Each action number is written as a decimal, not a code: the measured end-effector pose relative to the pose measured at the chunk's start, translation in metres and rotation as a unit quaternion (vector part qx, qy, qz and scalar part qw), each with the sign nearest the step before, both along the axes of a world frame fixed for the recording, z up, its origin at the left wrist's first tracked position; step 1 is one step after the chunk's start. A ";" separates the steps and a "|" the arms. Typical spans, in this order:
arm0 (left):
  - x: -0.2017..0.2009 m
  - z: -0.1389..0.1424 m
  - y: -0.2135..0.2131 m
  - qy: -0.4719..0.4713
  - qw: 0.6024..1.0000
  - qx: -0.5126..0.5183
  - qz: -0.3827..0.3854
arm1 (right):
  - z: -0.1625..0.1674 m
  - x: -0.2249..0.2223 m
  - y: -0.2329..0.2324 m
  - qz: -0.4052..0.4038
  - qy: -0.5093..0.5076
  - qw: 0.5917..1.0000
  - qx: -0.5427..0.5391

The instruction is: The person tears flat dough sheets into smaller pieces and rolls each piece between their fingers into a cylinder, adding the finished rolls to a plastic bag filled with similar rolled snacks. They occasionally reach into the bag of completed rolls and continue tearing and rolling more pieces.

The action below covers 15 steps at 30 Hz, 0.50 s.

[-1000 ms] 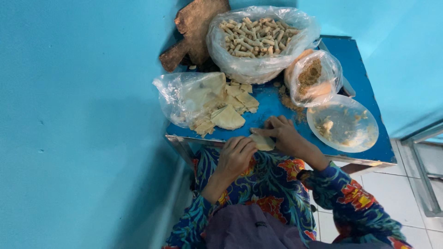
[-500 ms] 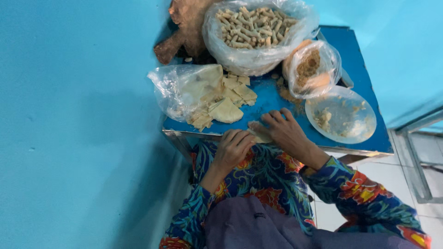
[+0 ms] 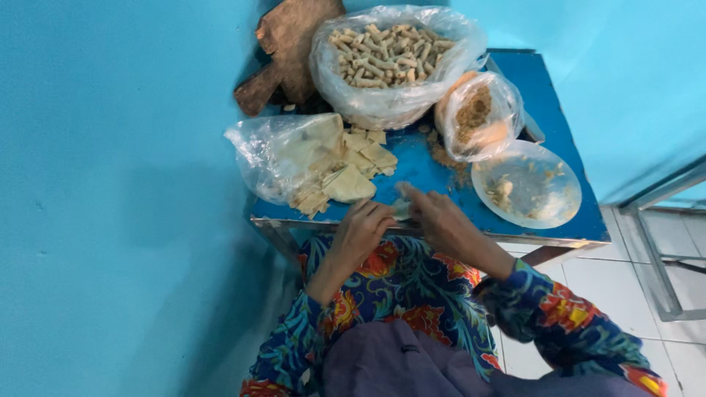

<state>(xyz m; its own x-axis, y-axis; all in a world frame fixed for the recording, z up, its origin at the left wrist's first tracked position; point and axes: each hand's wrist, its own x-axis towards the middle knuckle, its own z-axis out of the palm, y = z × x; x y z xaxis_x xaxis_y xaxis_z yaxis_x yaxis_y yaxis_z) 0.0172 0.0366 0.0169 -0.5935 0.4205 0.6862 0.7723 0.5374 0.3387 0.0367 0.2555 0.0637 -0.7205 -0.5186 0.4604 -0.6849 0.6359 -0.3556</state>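
At the near edge of the blue surface [image 3: 559,147], I am seeing both hands meeting over a small pale wrapper [image 3: 401,211]. My left hand [image 3: 362,229] is curling around its near side and my right hand [image 3: 434,217] is pinching its far end, so both are closing on that one piece; how tight the fingers are I cannot tell. I am judging the step as rolling or folding a filled wrapper. Finishing it is calling for a steady turn of the fingers without squeezing the filling out.

Room is getting tight. Just left of the hands, a bag of cut sheets [image 3: 309,158] is spilling toward them. Behind it a big bag of finished rolls [image 3: 390,59] is taking the back, with a bag of brown crumbs [image 3: 478,117] beside it and a clear lid [image 3: 526,184] lying to the right. Only a narrow blue strip in front is staying free, right by the drop.
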 end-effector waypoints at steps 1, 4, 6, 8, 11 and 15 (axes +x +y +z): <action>-0.002 0.006 0.002 0.000 1.000 -0.004 0.013 | 0.005 -0.008 0.002 -0.022 -0.007 1.000 -0.017; -0.016 0.026 0.010 0.061 0.997 -0.003 0.055 | 0.022 -0.033 0.009 -0.041 0.051 0.996 -0.063; -0.030 0.039 0.016 0.101 0.992 -0.002 0.079 | 0.031 -0.048 0.011 -0.042 0.093 0.992 -0.074; -0.035 0.040 0.016 0.103 0.990 -0.013 0.098 | 0.032 -0.052 0.012 -0.050 0.096 0.992 -0.072; -0.020 0.020 0.009 0.126 0.985 -0.071 0.093 | 0.031 -0.057 0.025 0.002 0.045 0.998 -0.054; -0.003 -0.012 -0.001 0.114 0.989 -0.070 0.067 | 0.049 -0.095 0.068 -0.139 0.087 0.985 -0.049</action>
<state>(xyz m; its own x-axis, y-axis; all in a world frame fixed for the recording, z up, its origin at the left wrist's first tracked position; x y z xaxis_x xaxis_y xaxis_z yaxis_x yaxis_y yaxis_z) 0.0143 0.0360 0.0045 -0.4874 0.4491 0.7489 0.7389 0.6691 0.0796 -0.0587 0.3235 0.1123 -0.7339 -0.2592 0.6279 -0.5454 0.7759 -0.3171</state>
